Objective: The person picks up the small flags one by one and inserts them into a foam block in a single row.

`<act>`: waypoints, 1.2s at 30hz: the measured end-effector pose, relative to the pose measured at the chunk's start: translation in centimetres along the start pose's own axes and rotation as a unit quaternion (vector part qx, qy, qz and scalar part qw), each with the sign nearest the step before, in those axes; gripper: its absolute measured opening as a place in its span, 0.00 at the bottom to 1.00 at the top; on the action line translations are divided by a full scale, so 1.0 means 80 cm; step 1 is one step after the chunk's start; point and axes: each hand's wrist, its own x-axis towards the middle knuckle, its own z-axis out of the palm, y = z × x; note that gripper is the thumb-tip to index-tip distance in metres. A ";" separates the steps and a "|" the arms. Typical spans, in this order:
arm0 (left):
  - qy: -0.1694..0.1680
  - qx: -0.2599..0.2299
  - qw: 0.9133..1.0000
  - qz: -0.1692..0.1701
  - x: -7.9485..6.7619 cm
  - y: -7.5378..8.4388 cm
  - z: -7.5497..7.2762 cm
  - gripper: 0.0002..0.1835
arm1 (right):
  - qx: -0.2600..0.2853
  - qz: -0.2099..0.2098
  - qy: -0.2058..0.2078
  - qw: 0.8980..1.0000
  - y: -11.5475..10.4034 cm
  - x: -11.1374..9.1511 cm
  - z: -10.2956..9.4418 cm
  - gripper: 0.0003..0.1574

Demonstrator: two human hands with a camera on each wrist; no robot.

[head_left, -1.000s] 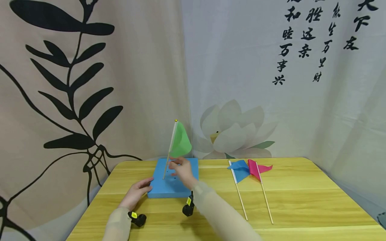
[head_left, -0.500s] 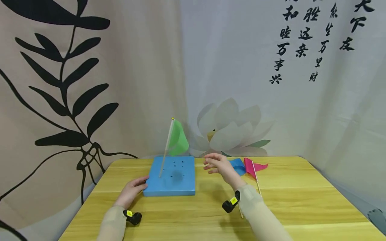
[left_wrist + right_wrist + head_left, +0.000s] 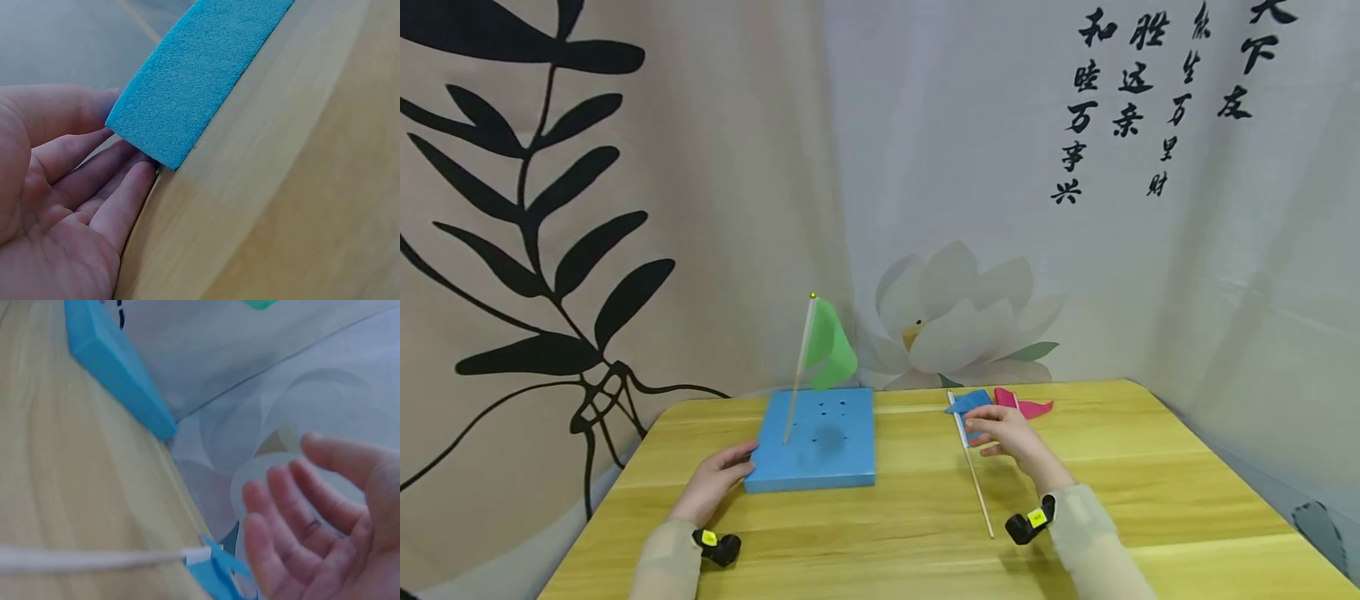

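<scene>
A green flag (image 3: 831, 346) stands in a hole of the blue foam board (image 3: 808, 477), its stick leaning slightly right. My left hand (image 3: 717, 479) touches the board's left side; in the left wrist view its fingers (image 3: 128, 200) lie mostly straight along the edge of the foam. On the right, my right hand (image 3: 1011, 437) hovers over the blue flag (image 3: 972, 402), covering part of its cloth. The right wrist view shows the relaxed fingers (image 3: 294, 544) holding nothing, close to the blue flag (image 3: 215, 575). A pink flag (image 3: 1036, 408) lies just behind that hand, its stick mostly hidden.
Several small holes dot the top of the foam board. Both loose flags lie on the wooden table (image 3: 910, 533), whose back edge meets a printed curtain (image 3: 760, 208). A small black camera (image 3: 1030, 521) is strapped to the right wrist, another (image 3: 717, 547) to the left.
My right hand has left the green flag's stick and moved right to the blue flag. The green flag stays upright in the board. My left hand stays at the board's side.
</scene>
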 end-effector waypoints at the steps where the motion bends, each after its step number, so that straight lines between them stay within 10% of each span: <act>1: 0.001 0.001 1.000 -0.001 0.000 0.000 -0.001 0.28 | -0.005 0.006 0.001 1.000 0.003 0.000 -0.001 0.22; 19: 0.000 0.029 1.000 0.001 0.003 0.004 -0.015 0.30 | -0.027 0.070 0.024 0.997 0.050 -0.010 0.015 0.19; 36: 0.010 0.010 1.000 -0.012 0.000 -0.002 0.003 0.28 | -0.165 0.062 0.082 0.981 0.055 -0.015 0.018 0.22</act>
